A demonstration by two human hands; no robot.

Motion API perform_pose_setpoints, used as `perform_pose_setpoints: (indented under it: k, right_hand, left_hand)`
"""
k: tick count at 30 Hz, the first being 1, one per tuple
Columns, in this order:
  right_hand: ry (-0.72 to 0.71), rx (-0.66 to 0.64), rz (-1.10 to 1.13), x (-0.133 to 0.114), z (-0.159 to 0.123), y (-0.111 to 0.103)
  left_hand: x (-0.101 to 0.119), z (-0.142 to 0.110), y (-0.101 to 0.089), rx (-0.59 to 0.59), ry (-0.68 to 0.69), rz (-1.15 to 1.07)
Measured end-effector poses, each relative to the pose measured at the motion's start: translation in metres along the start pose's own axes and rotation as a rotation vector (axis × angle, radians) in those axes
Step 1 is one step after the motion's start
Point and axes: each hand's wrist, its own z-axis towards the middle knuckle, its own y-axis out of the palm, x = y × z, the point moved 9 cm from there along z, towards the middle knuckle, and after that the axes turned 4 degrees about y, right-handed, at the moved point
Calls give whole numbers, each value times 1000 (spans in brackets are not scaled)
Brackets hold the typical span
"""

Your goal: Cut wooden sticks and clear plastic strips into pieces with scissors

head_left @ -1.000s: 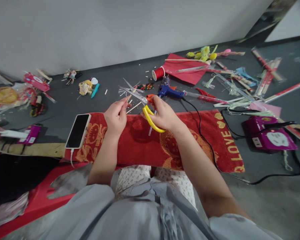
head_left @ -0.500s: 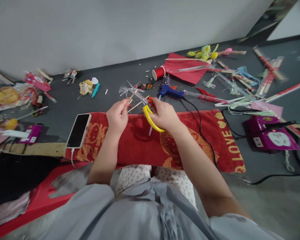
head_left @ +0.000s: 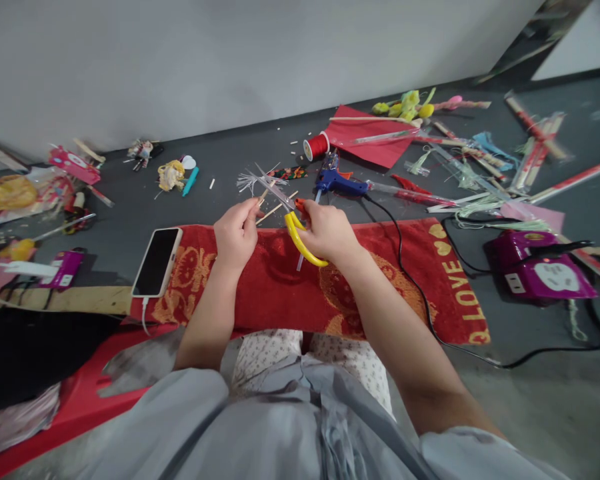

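Note:
My right hand (head_left: 327, 229) grips a pair of yellow-handled scissors (head_left: 300, 240), its blades parted and pointing up and left. Between the blades, or right beside them, is the tip of a thin wooden stick (head_left: 263, 196) that my left hand (head_left: 236, 231) pinches. Behind the blades lies a tuft of white strands (head_left: 249, 181); whether it touches the stick I cannot tell. Both hands are over the far edge of a red towel (head_left: 275, 287). Just right of the scissors rests a blue glue gun (head_left: 341, 182) with a clear glue stick in its back.
A red thread spool (head_left: 317, 146) and red sheet (head_left: 370, 143) lie behind. A phone (head_left: 157, 262) is on the towel's left, a purple power strip (head_left: 545, 267) at right. The glue gun's black cord (head_left: 403, 260) crosses the towel. Wrapped sticks (head_left: 537, 150) lie far right.
Both hands, the scissors and the stick stay almost where they were. At the far left edge, another person's hand has shifted slightly.

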Motion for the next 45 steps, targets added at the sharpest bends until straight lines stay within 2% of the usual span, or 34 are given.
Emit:
perform_pose_setpoints:
  k: [7,20,30,39,45]
  right_hand:
    - [13,-23,-11,-1,-1,2]
    - [-167,65,219,1,-1,1]
    - [-195,3,283,-1,0,3]
    - [-119,-33,160,2,1,3]
    - [-48,-43,15,0,0,0]
  left_hand:
    - [-8,0,0,-23,-69,-29]
    - [-8,1,2,-55,-132,-299]
    - [-2,2,0,-49,-21,-186]
    - [1,1,2,-79,40,-30]
    - [-1,0,4,-94,19,17]
